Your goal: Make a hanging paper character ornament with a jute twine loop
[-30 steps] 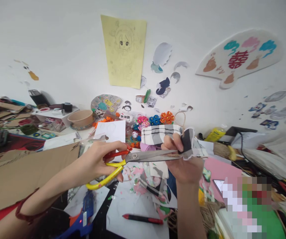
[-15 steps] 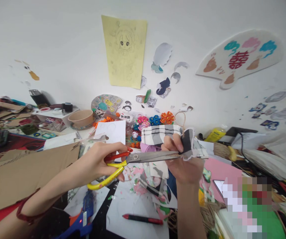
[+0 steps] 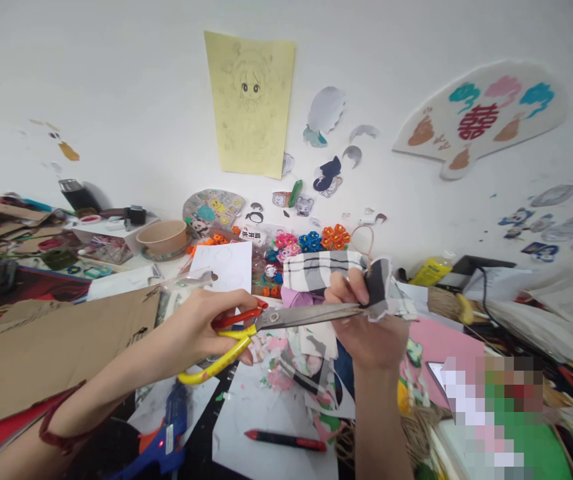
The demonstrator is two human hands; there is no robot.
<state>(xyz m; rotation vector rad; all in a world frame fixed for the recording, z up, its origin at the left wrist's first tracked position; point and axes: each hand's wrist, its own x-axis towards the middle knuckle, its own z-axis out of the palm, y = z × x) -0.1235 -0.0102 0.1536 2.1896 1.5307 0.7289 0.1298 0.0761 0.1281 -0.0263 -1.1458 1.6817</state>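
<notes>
My left hand [image 3: 216,327] has its fingers through the handles of a pair of scissors [image 3: 311,315] with red and yellow grips. The blades point right and look almost closed, their tips at the lower edge of a piece of dark cloth [image 3: 379,287] with a pale frayed border. My right hand [image 3: 361,327] pinches that cloth, its thumb and fingers beside the blade tips. A thin loop of cord [image 3: 364,230] rises above the cloth. Behind the right hand lies black-and-white checked fabric [image 3: 309,270]. Whether the blades have cut in is too small to tell.
Below the hands are white paper [image 3: 251,427], a red-and-black pen [image 3: 286,441] and a blue glue gun [image 3: 169,427] with a red light. Cardboard [image 3: 56,347] lies left, fabric scraps [image 3: 306,367] in the middle. A yellow bottle [image 3: 432,268] and twine [image 3: 416,433] are at right.
My left hand and the scissors have shifted slightly right, the blade tips further into the cloth's edge, and the blades look more closed. My right hand has hardly moved.
</notes>
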